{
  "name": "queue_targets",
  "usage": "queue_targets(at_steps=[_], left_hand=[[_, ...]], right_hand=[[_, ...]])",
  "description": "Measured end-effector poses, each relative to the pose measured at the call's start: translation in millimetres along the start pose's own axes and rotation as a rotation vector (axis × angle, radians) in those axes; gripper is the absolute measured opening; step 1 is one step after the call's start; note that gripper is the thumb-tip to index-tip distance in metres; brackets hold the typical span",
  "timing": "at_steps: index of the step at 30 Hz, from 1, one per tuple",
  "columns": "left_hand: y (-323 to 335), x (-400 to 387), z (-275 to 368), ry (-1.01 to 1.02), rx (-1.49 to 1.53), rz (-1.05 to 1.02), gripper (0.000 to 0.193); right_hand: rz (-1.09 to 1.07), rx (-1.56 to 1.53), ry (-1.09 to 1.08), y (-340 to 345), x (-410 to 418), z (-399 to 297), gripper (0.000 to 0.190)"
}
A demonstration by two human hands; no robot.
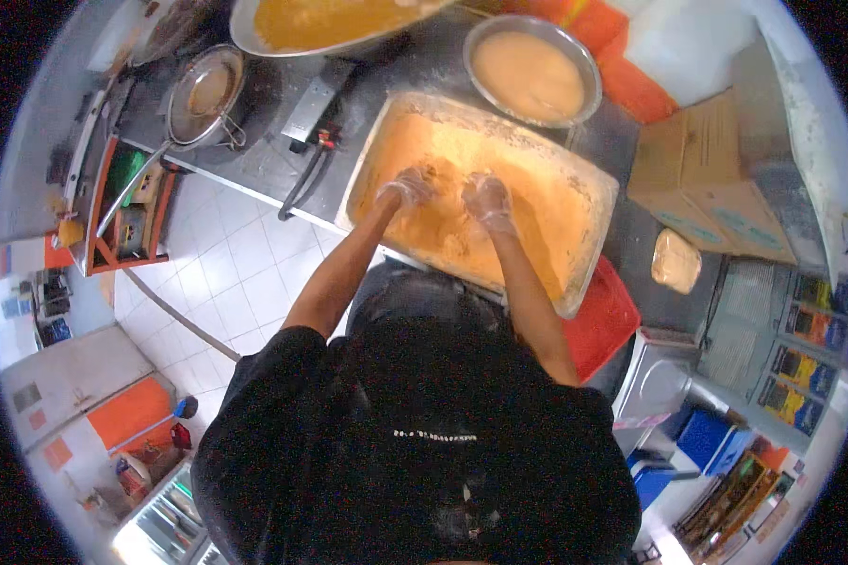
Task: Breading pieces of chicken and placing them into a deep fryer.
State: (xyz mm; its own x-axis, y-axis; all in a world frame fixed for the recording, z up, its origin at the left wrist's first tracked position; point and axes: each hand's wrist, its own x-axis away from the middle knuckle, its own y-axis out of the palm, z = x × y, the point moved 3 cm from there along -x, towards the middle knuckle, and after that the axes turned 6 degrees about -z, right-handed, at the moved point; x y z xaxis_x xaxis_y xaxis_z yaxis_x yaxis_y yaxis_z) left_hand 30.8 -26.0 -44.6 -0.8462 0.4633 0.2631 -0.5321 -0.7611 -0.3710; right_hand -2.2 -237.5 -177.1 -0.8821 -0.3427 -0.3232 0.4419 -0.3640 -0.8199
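A large rectangular metal tray (pixel 593 205) lies before me, its bottom spread with an orange-tinted powder (pixel 452 141) that looks like seasoned flour. Both my hands wear thin clear plastic gloves and are down in this powder. My left hand (pixel 408 186) is left of the tray's middle, fingers pointing inward beside darker clumps (pixel 430 171). A short gap to the right, my right hand (pixel 487 198) has its fingers bent down into the powder. Whether either hand grips anything is hidden by the gloves and powder.
Beyond the tray stands a metal bowl of pale orange liquid (pixel 530 70). A wide pan of yellowish oil (pixel 325 25) is at the top. To the left are a long-handled strainer (pixel 205 92) and a burner hose (pixel 304 183). Cardboard boxes (pixel 692 162), a wrapped packet (pixel 676 261) and a red crate (pixel 604 321) are right.
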Motion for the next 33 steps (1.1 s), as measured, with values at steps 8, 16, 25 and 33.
queue_targets(at_steps=[8, 16, 25, 33], left_hand=[[-20.7, -0.9, -28.4, 0.005, -0.553, 0.171, 0.014], [-41.2, 4.2, -37.4, 0.069, -1.223, 0.509, 0.018], [-162.5, 6.7, 153.8, 0.474, -0.621, 0.531, 0.023], [-335.1, -50.2, 175.7, 0.143, -0.987, 0.297, 0.028]], right_hand=[[-0.294, -0.973, 0.334, -164.6, -92.1, 47.5, 0.017], [-0.334, -0.981, 0.319, -215.9, -127.5, 73.9, 0.023], [-0.016, -0.868, 0.278, -312.6, -281.1, 160.3, 0.025], [-0.028, -0.127, -0.796, -288.0, -470.6, 27.0, 0.017]])
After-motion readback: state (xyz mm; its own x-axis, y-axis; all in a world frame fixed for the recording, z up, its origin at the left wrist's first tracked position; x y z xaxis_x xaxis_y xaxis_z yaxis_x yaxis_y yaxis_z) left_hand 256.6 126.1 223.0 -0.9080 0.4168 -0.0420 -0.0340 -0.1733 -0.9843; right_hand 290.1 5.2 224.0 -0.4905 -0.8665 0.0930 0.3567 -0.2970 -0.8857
